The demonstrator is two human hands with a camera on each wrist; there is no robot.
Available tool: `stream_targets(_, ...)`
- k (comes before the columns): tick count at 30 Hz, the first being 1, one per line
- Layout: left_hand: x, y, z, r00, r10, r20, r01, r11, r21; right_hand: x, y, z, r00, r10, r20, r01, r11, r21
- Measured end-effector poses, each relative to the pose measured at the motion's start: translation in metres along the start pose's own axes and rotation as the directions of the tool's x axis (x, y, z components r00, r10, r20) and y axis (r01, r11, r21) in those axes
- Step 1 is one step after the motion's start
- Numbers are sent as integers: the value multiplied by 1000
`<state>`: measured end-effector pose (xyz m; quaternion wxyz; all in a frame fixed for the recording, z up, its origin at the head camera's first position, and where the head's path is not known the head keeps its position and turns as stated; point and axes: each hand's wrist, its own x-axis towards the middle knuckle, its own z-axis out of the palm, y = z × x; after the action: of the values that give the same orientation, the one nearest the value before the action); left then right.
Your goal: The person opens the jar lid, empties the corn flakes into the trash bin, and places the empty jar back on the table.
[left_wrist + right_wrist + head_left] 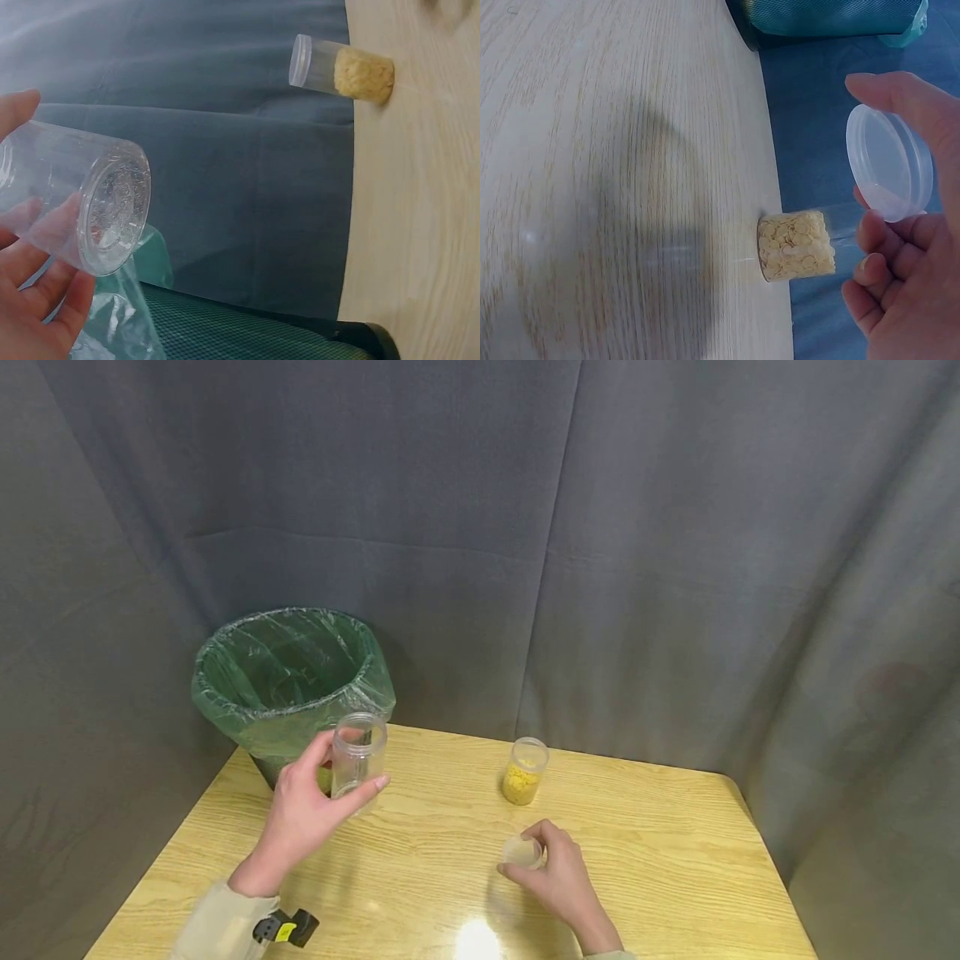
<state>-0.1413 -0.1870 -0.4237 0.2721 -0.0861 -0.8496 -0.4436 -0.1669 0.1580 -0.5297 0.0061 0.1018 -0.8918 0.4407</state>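
My left hand [303, 810] grips a clear plastic jar [358, 756] above the table, thumb on one side and fingers on the other. Its threaded mouth is uncovered and points up, and nothing shows inside. The left wrist view has the ribbed base of this jar [112, 210] facing the camera. Low over the table, my right hand [558, 872] pinches a round translucent lid [889, 165] by its edge between thumb and fingers. Beyond that hand, a second clear jar [522, 777] stands upright on the table, about half full of yellow flakes.
A mesh bin [247, 330] lined with a green plastic bag [292, 714] stands at the table's back left corner, just behind the left hand. The wood-grain table [660, 835] ends at a grey curtain [637, 568] along the back. Curtain also hangs at both sides.
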Motion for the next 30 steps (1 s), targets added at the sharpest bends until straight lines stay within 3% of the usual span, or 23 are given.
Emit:
stream_targets(7,-11,-6,10,998,-65,14,65,997,-32,0,0,0,1000,12,-12,-12,1000,-10)
stream_targets(14,-27,-18,32,989,-132,61,135,990,-47,1,0,2,1000,24,-3,-24,999,-20)
stream_targets(22,-32,-26,55,987,-128,102,139,985,-106,1,1,4,1000,19,1,-19,999,-39)
stream_targets(26,-35,-29,66,980,-142,138,159,980,-123,2,2,6,1000,5,5,-5,999,-40)
stream_targets(30,-37,-30,76,965,-186,187,214,966,-142,4,4,7,1000,-7,8,8,999,-49)
